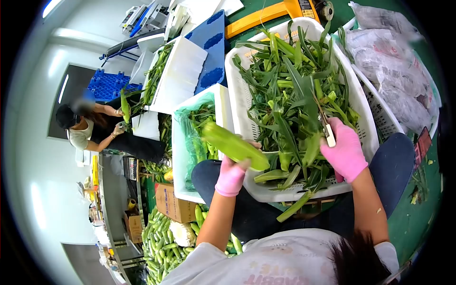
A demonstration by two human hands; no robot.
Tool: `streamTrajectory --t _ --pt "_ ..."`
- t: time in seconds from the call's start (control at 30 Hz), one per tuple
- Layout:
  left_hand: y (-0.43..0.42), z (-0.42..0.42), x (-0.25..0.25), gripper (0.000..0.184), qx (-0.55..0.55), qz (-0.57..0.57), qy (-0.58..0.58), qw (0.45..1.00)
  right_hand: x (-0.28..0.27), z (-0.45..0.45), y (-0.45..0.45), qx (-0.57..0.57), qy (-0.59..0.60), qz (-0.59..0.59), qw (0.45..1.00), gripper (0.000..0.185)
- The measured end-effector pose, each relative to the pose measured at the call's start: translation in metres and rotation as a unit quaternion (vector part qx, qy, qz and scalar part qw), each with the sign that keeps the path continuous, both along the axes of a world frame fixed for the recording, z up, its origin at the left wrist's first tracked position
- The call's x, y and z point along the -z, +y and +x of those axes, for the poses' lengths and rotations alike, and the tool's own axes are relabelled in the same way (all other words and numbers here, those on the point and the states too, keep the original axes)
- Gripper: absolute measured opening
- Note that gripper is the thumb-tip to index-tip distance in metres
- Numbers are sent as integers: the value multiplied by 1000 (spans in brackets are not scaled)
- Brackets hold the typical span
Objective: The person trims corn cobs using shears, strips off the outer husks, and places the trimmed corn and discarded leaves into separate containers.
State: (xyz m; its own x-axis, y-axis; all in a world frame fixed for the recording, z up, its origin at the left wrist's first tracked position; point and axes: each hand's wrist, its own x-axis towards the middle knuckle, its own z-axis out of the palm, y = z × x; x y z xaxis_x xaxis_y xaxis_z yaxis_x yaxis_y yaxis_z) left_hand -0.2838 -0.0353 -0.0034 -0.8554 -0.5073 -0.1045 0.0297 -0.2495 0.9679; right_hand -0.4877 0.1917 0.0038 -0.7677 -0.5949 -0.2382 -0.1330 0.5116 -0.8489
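My left hand (231, 175), in a pink glove, is closed around an ear of corn (235, 146) in its green husk. The ear is tilted and smeared by motion. My right hand (346, 148), also pink-gloved, grips the white handle of a knife (328, 133). Its narrow blade points up and away, over the leaves. Both hands are above the near part of a large white plastic basket (241, 105), heaped with cut corn leaves and husk pieces (289, 95). Left of it stands a white foam box (183, 161) lined with green plastic, with corn inside.
Another person (90, 128) handles corn at the left. Many ears of corn (159, 242) lie on the floor at lower left beside a cardboard box (176, 202). Full plastic bags (389, 61) stand at the right. A yellow pallet jack (259, 19) and blue pallet (211, 52) are behind.
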Motion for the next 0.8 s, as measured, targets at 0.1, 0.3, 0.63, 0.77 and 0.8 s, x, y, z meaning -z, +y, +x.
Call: streamTrajectory --t 0.1,0.3,0.63,0.77,0.8 --pt "17 -10 -11 60 64 -173 -128 974 -17 17 0 29 29 -101 994 30" --pt "42 -42 -9 58 82 -268 -58 958 -2 -3 11 -94 -136 0 986 35" --pt "39 -80 -23 66 -14 -487 -99 868 55 96 -6 -106 -774 -191 594 11" --pt "16 -81 -20 68 39 -539 -70 838 -1 54 -2 50 -148 -387 909 27" --pt "17 -82 -23 65 72 -537 -81 837 -3 43 5 57 -137 -388 910 30"
